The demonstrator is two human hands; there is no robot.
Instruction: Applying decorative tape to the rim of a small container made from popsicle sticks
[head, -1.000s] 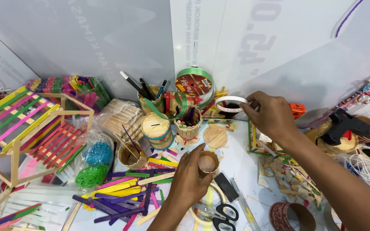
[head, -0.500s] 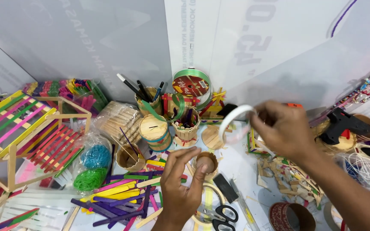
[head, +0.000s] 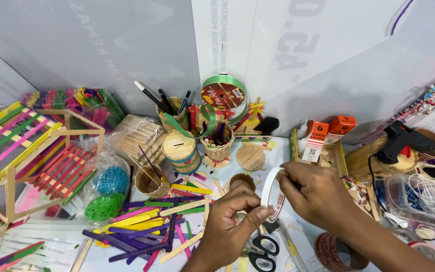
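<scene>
My right hand [head: 318, 194] is gripping a white ring-shaped roll of adhesive tape [head: 272, 194], fingers closed over its rim, having brought it in from farther out a moment ago. My left hand [head: 232, 221] is now pinching at the roll's edge, no longer on the small round wooden cup [head: 241, 180] just beyond. Below my fingers black-handled scissors [head: 260, 252] are lying on the cluttered desk [head: 278, 151]; to the left, coloured flat wooden sticks [head: 147, 226] are spreading out.
</scene>
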